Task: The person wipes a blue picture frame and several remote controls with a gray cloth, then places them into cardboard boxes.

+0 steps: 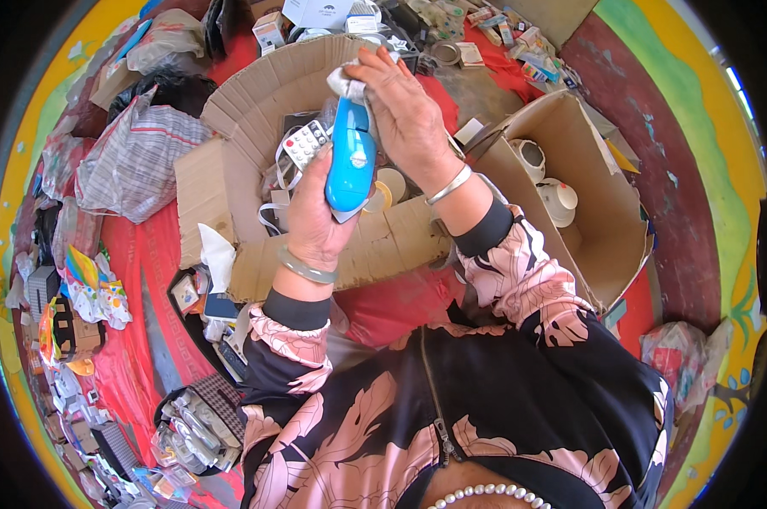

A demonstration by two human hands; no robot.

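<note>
My left hand (pixel 314 216) is closed around the lower part of a glossy blue handheld device (pixel 349 174). The device is long and rounded, with a pale button on its face, and tilts upright above a big open cardboard box (pixel 375 246). Against its far end, my right hand (pixel 407 114) presses a crumpled white cloth (pixel 346 85), its fingers bent over the cloth. Beside my left thumb shows a white remote control (pixel 305 144) with rows of dark buttons and a red one. Below it inside the box are white cables and yellowish round pieces, partly hidden by my hands.
A second open carton (pixel 608 246) with white round devices (pixel 558 202) stands at the right. Left are a checked plastic bag (pixel 137 161) and a dark basket (pixel 198 424) of wrapped items. Small boxes crowd the far side. Red sheeting (pixel 146 305) covers part of the floor.
</note>
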